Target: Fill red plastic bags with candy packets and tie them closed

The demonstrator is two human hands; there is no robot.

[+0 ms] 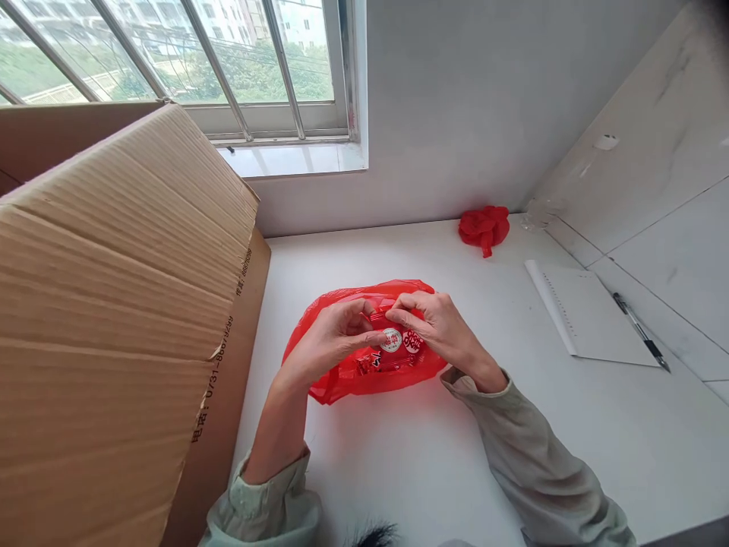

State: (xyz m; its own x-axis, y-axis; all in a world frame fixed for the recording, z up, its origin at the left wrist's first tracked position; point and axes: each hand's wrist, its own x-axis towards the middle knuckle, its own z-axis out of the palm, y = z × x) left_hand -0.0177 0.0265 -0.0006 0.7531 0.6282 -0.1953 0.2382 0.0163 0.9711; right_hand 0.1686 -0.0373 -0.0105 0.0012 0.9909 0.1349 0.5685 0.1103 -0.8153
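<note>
A red plastic bag lies on the white table in the middle of the view, with small printed packets showing through it. My left hand and my right hand both rest on top of the bag. Their fingertips meet at its upper middle, pinched together on the thin plastic. Both sleeves are pale green.
A large open cardboard box fills the left side, its flap raised. A crumpled red bag lies at the back by the wall. A white notebook and a pen lie at the right. A barred window is behind.
</note>
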